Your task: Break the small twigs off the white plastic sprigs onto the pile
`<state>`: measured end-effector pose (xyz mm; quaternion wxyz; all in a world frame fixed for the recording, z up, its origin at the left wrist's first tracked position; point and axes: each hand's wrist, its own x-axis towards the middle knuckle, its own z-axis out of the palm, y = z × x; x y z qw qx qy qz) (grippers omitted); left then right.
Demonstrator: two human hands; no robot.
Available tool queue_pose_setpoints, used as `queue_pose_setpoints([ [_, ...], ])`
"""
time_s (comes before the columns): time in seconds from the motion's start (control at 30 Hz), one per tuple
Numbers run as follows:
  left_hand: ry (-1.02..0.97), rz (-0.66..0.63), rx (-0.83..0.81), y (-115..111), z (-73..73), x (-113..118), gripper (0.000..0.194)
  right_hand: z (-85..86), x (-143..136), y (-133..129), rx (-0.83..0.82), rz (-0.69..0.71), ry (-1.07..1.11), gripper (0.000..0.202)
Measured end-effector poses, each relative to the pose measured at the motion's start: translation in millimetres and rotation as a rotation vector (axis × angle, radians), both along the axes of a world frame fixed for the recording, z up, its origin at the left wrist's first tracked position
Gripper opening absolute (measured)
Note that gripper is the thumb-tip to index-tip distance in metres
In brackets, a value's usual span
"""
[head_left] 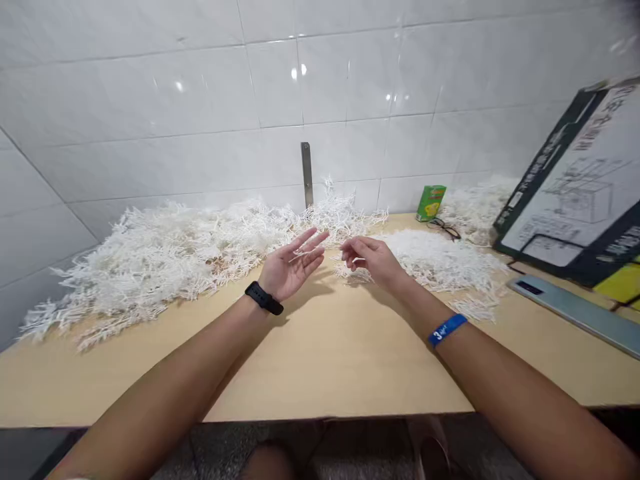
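Observation:
My left hand [293, 267] is held above the table, palm turned up and fingers stretched apart, with nothing in it. A black watch band [264, 298] circles its wrist. Facing it, my right hand [373, 259] hovers beside the right-hand heap, fingers loosely curled and a little apart; I see nothing held in them. A blue wristband [447, 329] is on that forearm. White branching plastic sprigs [175, 250] form a large loose heap left of and behind my left hand. Flatter and more even, another heap of white sprigs [435, 260] lies just right of my right hand.
A metal ruler-like strip [307, 175] leans on the tiled wall. Toward the back right are a green box [431, 203], dark-framed glasses [444, 228] and more white sprigs [477, 207]. A large printed carton [575, 187] and a pale phone [580, 313] sit at the right.

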<state>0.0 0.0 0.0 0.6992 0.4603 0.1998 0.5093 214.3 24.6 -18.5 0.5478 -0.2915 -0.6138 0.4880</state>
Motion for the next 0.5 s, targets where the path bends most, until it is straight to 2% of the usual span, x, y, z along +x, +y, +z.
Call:
queue_pose_setpoints([
  [0.13, 0.275, -0.003, 0.09, -3.7, -17.9, 18.7, 0.04, -4.1, -6.1, -6.1, -0.191, 0.181, -0.124, 0.053],
  [0.2, 0.42, 0.084, 0.216, -6.9, -27.1, 27.8, 0.036, -6.8, -8.5, -7.4, -0.244, 0.295, -0.229, 0.048],
  [0.27, 0.558, 0.192, 0.38, -10.7, -33.8, 34.7, 0.033, -9.1, -9.3, -6.4, -0.222, 0.316, -0.296, 0.038],
  [0.37, 0.695, 0.278, 0.573, -14.6, -36.3, 37.6, 0.038, -10.0, -6.1, -0.9, -0.091, 0.142, -0.352, 0.02],
  [0.5, 0.718, 0.433, 0.709, -10.1, -30.5, 28.3, 0.039, -5.9, 5.0, 7.0, 0.133, -0.294, -0.352, 0.014],
])
